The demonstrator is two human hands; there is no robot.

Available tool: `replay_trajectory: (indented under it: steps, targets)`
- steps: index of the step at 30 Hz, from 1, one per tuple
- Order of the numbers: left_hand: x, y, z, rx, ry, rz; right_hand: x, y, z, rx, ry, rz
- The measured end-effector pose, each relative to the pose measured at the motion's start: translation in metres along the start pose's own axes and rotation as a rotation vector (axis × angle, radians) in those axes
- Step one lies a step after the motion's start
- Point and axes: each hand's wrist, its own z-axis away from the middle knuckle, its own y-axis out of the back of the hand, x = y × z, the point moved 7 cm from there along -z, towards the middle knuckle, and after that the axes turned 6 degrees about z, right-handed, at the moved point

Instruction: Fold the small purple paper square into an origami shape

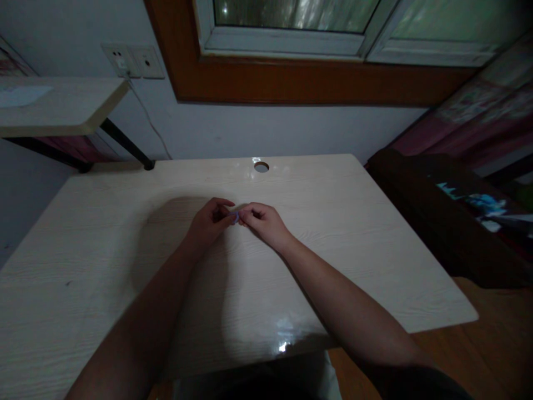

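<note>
My left hand (210, 221) and my right hand (263, 222) meet over the middle of a pale wooden desk (104, 244). Both hands have their fingers curled in a pinch. Between the fingertips sits a small pale bluish-purple object (235, 216), too small and dim to name. Both hands touch it, a little above or on the desk top; I cannot tell which.
A round cable hole (261, 166) lies near the desk's far edge. A raised shelf (58, 105) stands at the left, wall sockets (132, 61) and a cord behind it. A dark wooden piece of furniture (437, 222) stands to the right, a window (333, 28) above.
</note>
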Motion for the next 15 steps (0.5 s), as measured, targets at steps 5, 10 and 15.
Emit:
replay_trajectory:
  steps: [5,10,15]
  targets:
    - [0.0009,0.0004,0.0004,0.013,0.003,-0.003,-0.0002,-0.0001,0.0000,-0.002,0.014,0.011]
    - [0.0029,-0.0009,0.0014,0.010,0.001,0.024,0.0006,0.0005,0.0006,-0.001,0.010,0.033]
    - [0.0056,-0.0003,0.0014,0.029,-0.004,0.011,0.0018,0.0007,0.0004,0.002,0.003,0.049]
